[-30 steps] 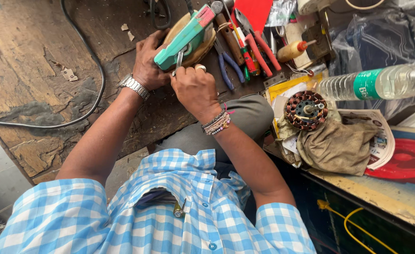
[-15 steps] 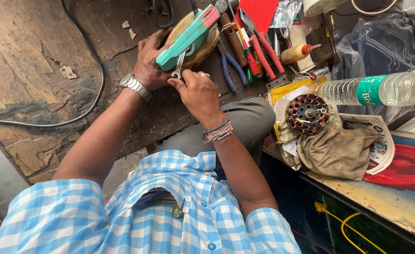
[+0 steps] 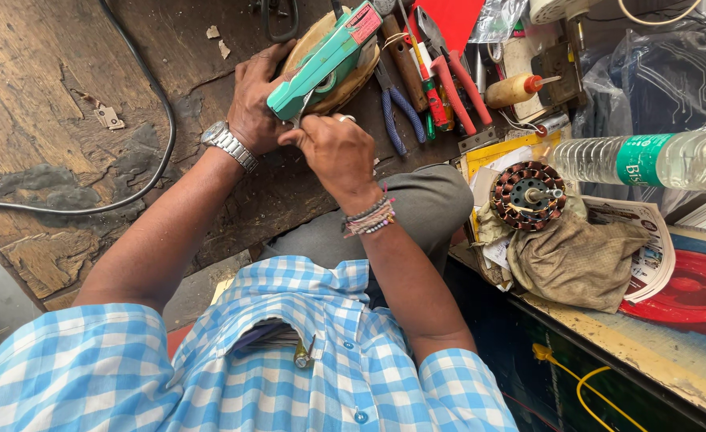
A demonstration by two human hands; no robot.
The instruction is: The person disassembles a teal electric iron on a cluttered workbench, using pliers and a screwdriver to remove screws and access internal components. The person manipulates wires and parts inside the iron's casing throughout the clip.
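Left hand [image 3: 255,102]: wears a metal wristwatch [image 3: 228,145]; grip wrapped around the near-left edge of the round tan disc [image 3: 351,74], fingers together on it.
Right hand [image 3: 334,148]: wears bead bracelets [image 3: 370,218]; thumb and forefinger pinched together just under the near end of the green tool [image 3: 323,62]. What they pinch is too small to tell.
Green tool: long green body with a pink far end, lying tilted across the top of the round tan disc, touching it.
Round tan disc: far centre of the wooden worktop [image 3: 41,104], between both hands and the hand tools.
Hand tools: blue-handled pliers [image 3: 399,112] just right of the disc; red-handled pliers [image 3: 454,78] further right.
Black cable [image 3: 150,172]: curves across the left part of the worktop, well apart from the hands.
Wound motor core [image 3: 528,194]: right of the person's knee, resting on a tan cloth [image 3: 574,261].
Plastic bottle [image 3: 647,160]: lies on its side at far right, near the motor core.
Glue bottle [image 3: 515,88]: lies far right of the red-handled pliers.
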